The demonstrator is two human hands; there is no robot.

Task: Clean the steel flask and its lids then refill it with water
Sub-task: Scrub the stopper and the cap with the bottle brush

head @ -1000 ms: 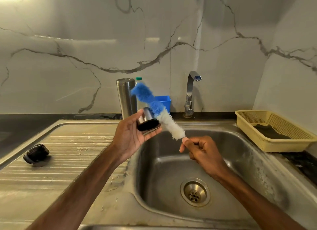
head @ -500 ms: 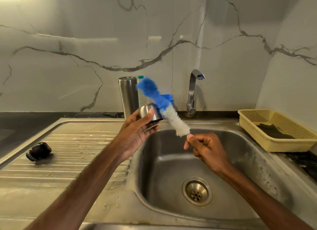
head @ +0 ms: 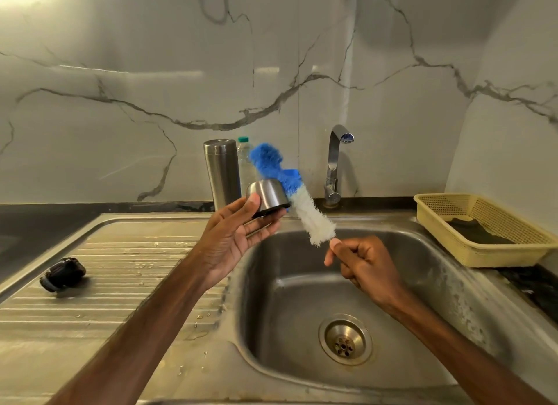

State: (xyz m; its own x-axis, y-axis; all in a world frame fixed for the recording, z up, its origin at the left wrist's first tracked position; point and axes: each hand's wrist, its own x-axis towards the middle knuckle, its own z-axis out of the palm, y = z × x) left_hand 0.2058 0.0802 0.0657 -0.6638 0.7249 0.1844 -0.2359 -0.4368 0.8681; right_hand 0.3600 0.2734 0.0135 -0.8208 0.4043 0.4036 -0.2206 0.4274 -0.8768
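The big white wall (head: 151, 72) with grey lines is in front of me. Under it is the steel sink (head: 271, 283), with a round drain (head: 344, 339) at the bottom. The bumpy draining board (head: 120, 253) is on the left of the bowl and has some water drops on it. A dark table (head: 36, 223) runs along behind it.

A yellow basket (head: 507, 258) sits at the right of the sink, with a dark cloth (head: 480, 232) inside it. The tap (head: 333, 163) stands at the back of the sink.

The steel flask (head: 222, 172) stands straight up at the back, close to the wall, with no lid on it. A clear bottle (head: 245, 160) with a green cap is just behind it.

My right hand (head: 365, 262) is curled tight round the bottom of the brush (head: 305, 205), over the sink. The brush leans up and to the left. It is white low down and blue at the top.

My left hand (head: 232, 238) holds the steel lid (head: 267, 196), with my thumb on its side and my fingers under it. The lid is touching the brush, or very near it.

A small black lid (head: 62, 274) lies on its side on the draining board, far to the left.
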